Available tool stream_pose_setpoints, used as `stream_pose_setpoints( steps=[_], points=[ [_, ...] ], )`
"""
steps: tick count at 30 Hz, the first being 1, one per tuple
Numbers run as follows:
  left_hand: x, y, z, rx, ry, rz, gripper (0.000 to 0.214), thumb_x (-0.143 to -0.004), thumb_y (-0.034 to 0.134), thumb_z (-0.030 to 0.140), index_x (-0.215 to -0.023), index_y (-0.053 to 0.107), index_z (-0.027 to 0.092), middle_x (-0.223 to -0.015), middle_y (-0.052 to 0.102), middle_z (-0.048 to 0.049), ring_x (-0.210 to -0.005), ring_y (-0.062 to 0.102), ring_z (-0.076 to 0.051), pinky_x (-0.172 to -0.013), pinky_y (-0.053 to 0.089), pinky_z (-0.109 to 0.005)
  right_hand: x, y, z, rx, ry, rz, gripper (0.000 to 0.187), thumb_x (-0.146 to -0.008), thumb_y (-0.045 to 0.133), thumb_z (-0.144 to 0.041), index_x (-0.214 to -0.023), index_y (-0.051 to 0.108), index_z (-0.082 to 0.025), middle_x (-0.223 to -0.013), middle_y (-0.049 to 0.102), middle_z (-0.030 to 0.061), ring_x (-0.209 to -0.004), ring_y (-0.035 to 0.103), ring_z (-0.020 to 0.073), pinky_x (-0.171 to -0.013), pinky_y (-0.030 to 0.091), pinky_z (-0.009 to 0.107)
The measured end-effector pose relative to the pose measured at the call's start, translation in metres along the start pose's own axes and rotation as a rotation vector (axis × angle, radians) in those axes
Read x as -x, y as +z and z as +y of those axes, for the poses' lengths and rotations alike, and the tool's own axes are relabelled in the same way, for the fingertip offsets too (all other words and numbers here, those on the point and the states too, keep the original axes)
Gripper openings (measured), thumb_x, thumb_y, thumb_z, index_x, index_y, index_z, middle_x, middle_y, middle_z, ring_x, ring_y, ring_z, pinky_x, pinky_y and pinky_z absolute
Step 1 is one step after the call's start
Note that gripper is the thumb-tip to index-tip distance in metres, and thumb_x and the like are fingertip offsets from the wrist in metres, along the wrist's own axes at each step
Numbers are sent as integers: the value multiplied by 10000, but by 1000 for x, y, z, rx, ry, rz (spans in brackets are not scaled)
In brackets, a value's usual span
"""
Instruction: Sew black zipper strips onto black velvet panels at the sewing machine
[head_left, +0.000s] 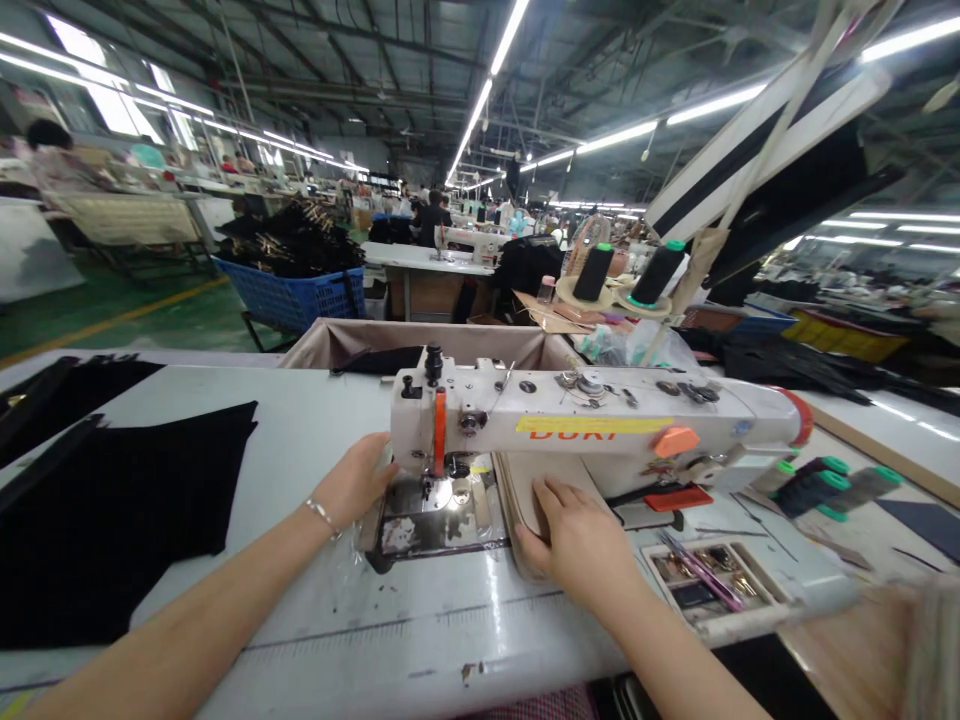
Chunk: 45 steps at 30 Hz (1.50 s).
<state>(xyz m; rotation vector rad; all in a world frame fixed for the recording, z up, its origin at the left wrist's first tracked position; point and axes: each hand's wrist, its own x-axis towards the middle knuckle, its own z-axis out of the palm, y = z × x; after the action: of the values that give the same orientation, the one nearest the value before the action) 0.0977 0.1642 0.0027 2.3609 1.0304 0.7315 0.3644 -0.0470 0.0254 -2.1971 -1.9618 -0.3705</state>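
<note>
A white sewing machine (480, 410) with an orange lever stands across the table in front of me. My left hand (362, 485), with a bracelet at the wrist, reaches to the left end of the machine head beside the needle plate (435, 500). Its fingertips go behind the head, so their grip is hidden. Under the machine arm lie flat beige padded pieces (525, 500), one on another. My right hand (577, 530) rests on them with its fingers stretched out and the thumb near their front edge. Nothing is gripped in it.
Black fabric pieces (135, 510) lie on the left of the table. A tray of small tools (712, 580) and thread cones (817, 490) sit at the right. Behind the machine are a fabric-lined bin (330, 343) and a full blue basket (292, 295). Other people work farther back.
</note>
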Motion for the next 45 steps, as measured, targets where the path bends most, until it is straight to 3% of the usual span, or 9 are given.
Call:
stream_pose_setpoints(
  steps=[7, 12, 17, 20, 26, 33, 39, 43, 45],
  points=[
    [86, -5, 32, -55, 37, -56, 390, -972, 419, 383, -1283, 565, 197, -1334, 572, -95, -1253, 524, -274, -1114, 383, -454, 32, -24, -1, -26, -199, 205, 392, -895, 505, -99, -1266, 622, -146, -1260, 660, 77, -1118, 629, 227, -995, 475, 366],
    [110, 11, 67, -1, 56, -56, 397, -1002, 385, 344, -1371, 497, 250, -1402, 528, -60, -1296, 494, -237, -1119, 395, -430, 81, -60, -25, -182, -443, 465, 414, -969, 365, -96, -1321, 580, -131, -1299, 638, 49, -1208, 570, 181, -1035, 429, 316],
    [109, 37, 91, 81, 136, -146, 393, -985, 415, 283, -1363, 508, 229, -1393, 535, -88, -1282, 508, -242, -1119, 397, -447, 62, -35, 3, -114, -189, 323, 364, -974, 456, -129, -1298, 606, -197, -1251, 668, 45, -1157, 604, 197, -1020, 431, 359],
    [106, 46, 94, 99, 176, -194, 377, -970, 447, 273, -1331, 541, 219, -1382, 545, -94, -1296, 492, -249, -1134, 377, -451, 42, -16, 21, -139, -65, 78, 450, -911, 628, -391, -1308, 599, -181, -1301, 631, 97, -1185, 583, 254, -1030, 433, 404],
    [103, 51, 83, 84, 166, -215, 332, -966, 463, 274, -1269, 591, 229, -1355, 565, -90, -1275, 506, -251, -1124, 387, -467, 31, -18, 18, -188, 23, -72, 643, -855, 626, -573, -1331, 571, -144, -1331, 598, 151, -1220, 561, 281, -1040, 425, 411],
    [83, 66, 123, 63, 365, -266, 443, -1006, 406, 276, -1446, 415, 226, -1541, 374, -83, -1428, 325, -228, -1199, 272, -462, 32, -15, 7, -93, 37, -10, 282, -982, 431, -242, -1112, 671, -171, -905, 743, 89, -763, 707, 213, -740, 534, 311],
    [57, 85, 143, 16, 442, -319, 420, -974, 501, 347, -1359, 519, 180, -1519, 399, -134, -1400, 370, -284, -1177, 286, -507, 45, -6, 30, -126, -49, 102, 446, -911, 424, -50, -1287, 609, -205, -1331, 613, 69, -1207, 590, 191, -1030, 474, 336],
    [50, 81, 139, 187, 393, -346, 438, -986, 450, 430, -1336, 560, 192, -1488, 441, -138, -1391, 380, -286, -1167, 283, -514, 61, -33, 30, -190, 25, 440, 464, -970, 345, -92, -1364, 552, -222, -1356, 590, 61, -1276, 537, 194, -1087, 447, 387],
    [48, 75, 140, 432, 280, -380, 493, -1005, 345, 500, -1286, 605, 189, -1434, 510, -128, -1378, 404, -271, -1164, 289, -500, 76, -54, 17, -217, -31, 485, 474, -970, 364, -103, -1378, 539, -270, -1327, 613, 33, -1259, 553, 201, -1086, 457, 404]
  ],
)
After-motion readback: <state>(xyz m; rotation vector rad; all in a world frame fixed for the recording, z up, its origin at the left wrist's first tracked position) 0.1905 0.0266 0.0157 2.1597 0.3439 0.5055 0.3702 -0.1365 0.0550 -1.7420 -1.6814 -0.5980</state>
